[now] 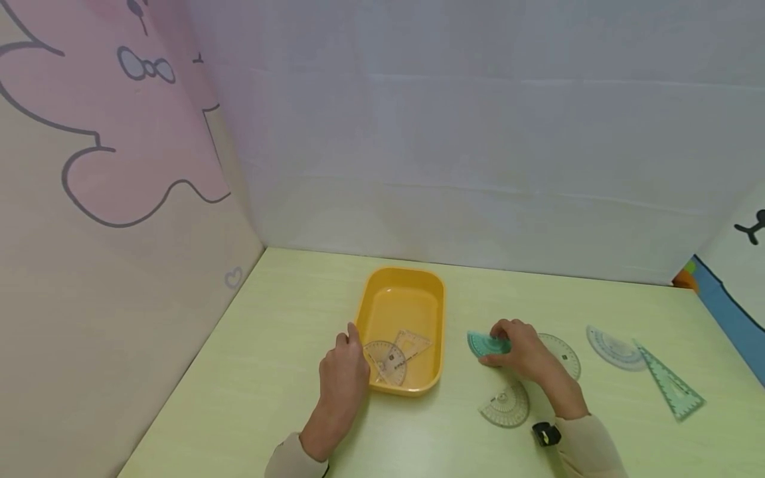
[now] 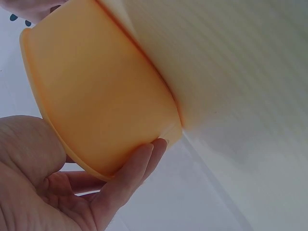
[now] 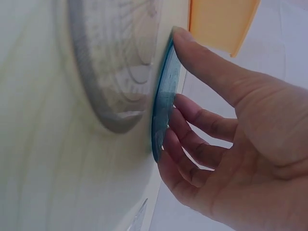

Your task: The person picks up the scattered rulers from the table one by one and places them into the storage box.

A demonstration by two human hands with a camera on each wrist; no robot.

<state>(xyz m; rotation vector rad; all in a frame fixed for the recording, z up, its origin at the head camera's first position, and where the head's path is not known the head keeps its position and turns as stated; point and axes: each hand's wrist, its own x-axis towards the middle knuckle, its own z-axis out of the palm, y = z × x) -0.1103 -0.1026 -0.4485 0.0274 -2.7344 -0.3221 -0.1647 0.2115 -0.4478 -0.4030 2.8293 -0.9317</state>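
My left hand (image 1: 344, 372) grips the near left side of a yellow plastic tray (image 1: 402, 307), fingers against its outer wall (image 2: 106, 96) in the left wrist view. Inside the tray lie a clear protractor (image 1: 391, 362) and a clear set square (image 1: 420, 342), partly overlapping. To the tray's right, my right hand (image 1: 526, 350) holds a teal half-round protractor (image 1: 480, 343) by its edges. In the right wrist view, the thumb is at one end of this protractor (image 3: 166, 91) and the fingertips are along its other side, close over the table.
Nearer me lies a clear rounded protractor (image 1: 507, 406). Another clear protractor (image 1: 564, 355) is partly hidden behind my right wrist. Farther right are a clear half-round protractor (image 1: 615, 350) and a green set square (image 1: 672, 385). Covered walls (image 1: 478, 166) border the table at the back and sides.
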